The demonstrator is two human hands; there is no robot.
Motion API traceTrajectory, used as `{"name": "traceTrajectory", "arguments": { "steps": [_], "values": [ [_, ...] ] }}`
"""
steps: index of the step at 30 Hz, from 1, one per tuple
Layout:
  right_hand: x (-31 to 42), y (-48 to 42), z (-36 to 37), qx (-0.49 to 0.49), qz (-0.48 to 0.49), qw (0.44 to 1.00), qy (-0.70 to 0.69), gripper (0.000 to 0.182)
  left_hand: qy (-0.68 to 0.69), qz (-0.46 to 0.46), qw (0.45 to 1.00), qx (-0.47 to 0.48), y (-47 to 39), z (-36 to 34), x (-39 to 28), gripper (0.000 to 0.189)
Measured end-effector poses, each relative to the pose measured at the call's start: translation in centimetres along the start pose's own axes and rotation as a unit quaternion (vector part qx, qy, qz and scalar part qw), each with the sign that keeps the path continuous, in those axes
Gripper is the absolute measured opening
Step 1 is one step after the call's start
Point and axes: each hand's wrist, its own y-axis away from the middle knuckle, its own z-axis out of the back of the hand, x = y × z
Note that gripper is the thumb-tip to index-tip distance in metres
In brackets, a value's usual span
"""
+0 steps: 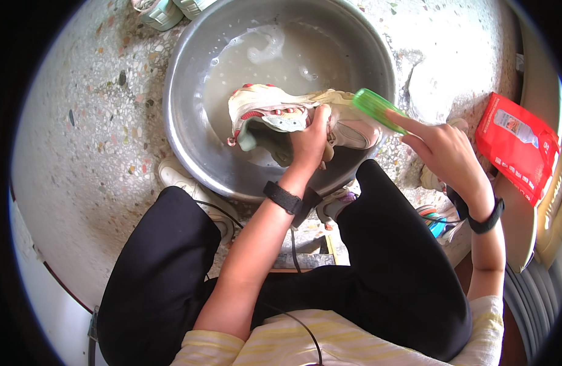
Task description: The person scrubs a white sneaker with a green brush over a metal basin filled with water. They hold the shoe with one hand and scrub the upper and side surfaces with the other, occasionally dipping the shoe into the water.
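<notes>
A wide metal basin (185, 137) holds cloudy water (308, 50) with patches of foam. Over the water, my left hand (310, 137) grips a light-coloured sneaker (262, 100) with red details, its opening towards me. My right hand (441, 142) is closed around a green plastic brush (377, 107), which is at the right end of the sneaker near the basin's right rim. The brush's underside is hidden, so contact with the shoe cannot be told.
Light green shoes (159, 16) stand beyond the basin at the upper left, on the speckled terrazzo floor (93, 119). A red plastic package (514, 146) bearing writing lies at the right. Dark cables run near my wrists and between my legs.
</notes>
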Motion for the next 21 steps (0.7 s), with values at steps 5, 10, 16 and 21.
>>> {"name": "traceTrajectory", "arguments": {
  "steps": [5,10,16,21],
  "values": [
    [1.8,-2.8,-1.0,-0.025,0.009,0.998,0.061,0.034,-0.007,0.037,0.999,-0.008,0.2,-0.5,-0.6,0.025],
    [1.5,-2.5,-1.2,-0.039,0.055,0.994,0.089,0.037,0.004,0.037,0.999,-0.009,0.0,-0.3,0.2,0.022],
    [2.2,-2.2,-1.3,-0.06,0.046,0.99,0.123,0.038,0.013,0.051,0.999,-0.013,0.3,-0.3,-0.6,0.023],
    [2.0,-3.6,-2.8,-0.06,0.056,0.991,0.107,0.039,0.0,0.033,0.999,-0.01,-0.1,0.0,0.3,0.019]
  ]
}}
